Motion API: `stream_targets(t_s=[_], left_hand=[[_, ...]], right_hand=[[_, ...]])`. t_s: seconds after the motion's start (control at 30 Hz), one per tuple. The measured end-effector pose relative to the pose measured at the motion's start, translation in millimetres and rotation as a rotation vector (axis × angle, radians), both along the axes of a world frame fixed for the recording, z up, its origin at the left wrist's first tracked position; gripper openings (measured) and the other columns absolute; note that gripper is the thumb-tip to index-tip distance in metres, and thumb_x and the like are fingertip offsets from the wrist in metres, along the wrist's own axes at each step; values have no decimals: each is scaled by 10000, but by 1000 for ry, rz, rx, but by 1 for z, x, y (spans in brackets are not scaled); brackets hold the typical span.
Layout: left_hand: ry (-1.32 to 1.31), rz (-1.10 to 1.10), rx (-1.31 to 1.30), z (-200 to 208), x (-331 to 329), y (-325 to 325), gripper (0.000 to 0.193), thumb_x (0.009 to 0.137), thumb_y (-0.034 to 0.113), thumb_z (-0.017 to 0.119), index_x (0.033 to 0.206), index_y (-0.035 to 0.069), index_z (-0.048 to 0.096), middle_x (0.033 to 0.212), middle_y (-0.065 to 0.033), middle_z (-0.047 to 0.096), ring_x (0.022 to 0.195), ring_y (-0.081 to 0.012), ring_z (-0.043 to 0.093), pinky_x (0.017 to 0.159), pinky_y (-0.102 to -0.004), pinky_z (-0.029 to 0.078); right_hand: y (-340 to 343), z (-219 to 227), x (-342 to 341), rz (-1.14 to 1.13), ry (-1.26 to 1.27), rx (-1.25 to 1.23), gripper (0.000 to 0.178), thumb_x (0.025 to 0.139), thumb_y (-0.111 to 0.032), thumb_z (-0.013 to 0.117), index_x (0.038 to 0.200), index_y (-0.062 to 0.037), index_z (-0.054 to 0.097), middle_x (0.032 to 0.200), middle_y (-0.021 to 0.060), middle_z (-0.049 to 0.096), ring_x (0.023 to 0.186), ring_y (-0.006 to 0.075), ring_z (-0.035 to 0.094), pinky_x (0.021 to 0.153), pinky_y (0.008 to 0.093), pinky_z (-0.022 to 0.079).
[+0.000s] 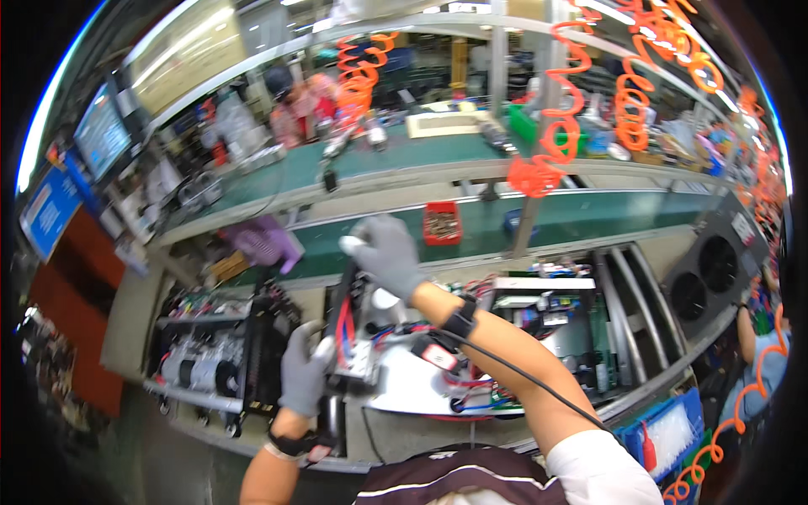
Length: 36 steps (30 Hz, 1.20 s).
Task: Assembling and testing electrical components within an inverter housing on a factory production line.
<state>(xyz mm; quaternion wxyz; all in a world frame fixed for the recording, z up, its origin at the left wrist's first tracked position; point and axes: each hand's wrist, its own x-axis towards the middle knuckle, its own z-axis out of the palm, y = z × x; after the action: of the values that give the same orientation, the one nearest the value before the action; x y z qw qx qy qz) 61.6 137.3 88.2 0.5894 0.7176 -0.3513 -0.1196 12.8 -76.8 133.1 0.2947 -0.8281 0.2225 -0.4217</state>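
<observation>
Both my hands wear grey gloves with pale fingertips. My right hand point(387, 257) reaches to the far end of an upright dark panel point(343, 313); its fingers are curled, and what they hold, if anything, is hidden. Beside the panel's near left edge is my left hand point(303, 370), thumb and fingers apart, with nothing seen in it. Red and blue wires point(346, 326) run along the panel. To its right lies an opened unit with a white base plate point(408, 380), cables and circuit boards. A dark band with a cable circles my right wrist.
A red bin point(442, 224) of small parts stands on the green belt point(606, 210) beyond. Left is a cart point(202, 402) carrying metal cylinders. Right are metal rollers point(638, 311) and a dark case with two fans point(717, 265). Orange coiled hoses point(562, 118) hang overhead. A blue bin point(673, 433) sits lower right.
</observation>
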Motion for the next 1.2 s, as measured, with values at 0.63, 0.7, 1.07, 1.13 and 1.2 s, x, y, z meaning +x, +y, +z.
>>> stream_targets(t_s=[0.63, 0.7, 1.07, 1.13, 1.2], left_hand=[[-453, -305, 862, 47, 25, -55, 773, 728, 466, 643, 1334, 106, 326, 955, -231, 616, 906, -381, 597, 781, -428, 466], [-463, -318, 816, 27, 39, -45, 772, 727, 451, 653, 1333, 96, 331, 976, -226, 612, 921, -367, 595, 796, -415, 462], [-536, -452, 625, -55, 101, 12, 755, 736, 402, 680, 1316, 38, 361, 1088, -196, 587, 999, -296, 583, 865, -347, 441], [-400, -369, 655, -20, 64, 0, 743, 749, 419, 665, 1306, 23, 372, 1106, -184, 582, 1009, -288, 579, 869, -338, 439], [-363, -353, 583, 20, 19, -19, 731, 753, 396, 664, 1302, 8, 377, 1125, -190, 574, 1015, -284, 573, 846, -326, 442]], right_hand=[[-408, -18, 13, -853, 712, -285, 708, 690, -454, 612, 1249, -53, 449, 1258, 136, 478, 1138, 312, 458, 964, 566, 251], [-430, -24, 23, -963, 830, -236, 583, 753, -387, 569, 1243, -88, 464, 1198, 90, 523, 1096, 277, 484, 960, 553, 242], [-390, -15, -50, -815, 750, -159, 309, 882, -210, 433, 1108, -123, 627, 1143, 93, 602, 1009, 259, 593, 775, 436, 484], [-352, -1, -77, -687, 769, -172, 391, 719, -244, 610, 1093, -134, 636, 1126, 103, 606, 1042, 263, 573, 836, 414, 465], [-315, 23, -107, -483, 836, -79, 485, 637, -235, 663, 1116, -171, 619, 1102, 110, 611, 1022, 271, 579, 822, 406, 466]])
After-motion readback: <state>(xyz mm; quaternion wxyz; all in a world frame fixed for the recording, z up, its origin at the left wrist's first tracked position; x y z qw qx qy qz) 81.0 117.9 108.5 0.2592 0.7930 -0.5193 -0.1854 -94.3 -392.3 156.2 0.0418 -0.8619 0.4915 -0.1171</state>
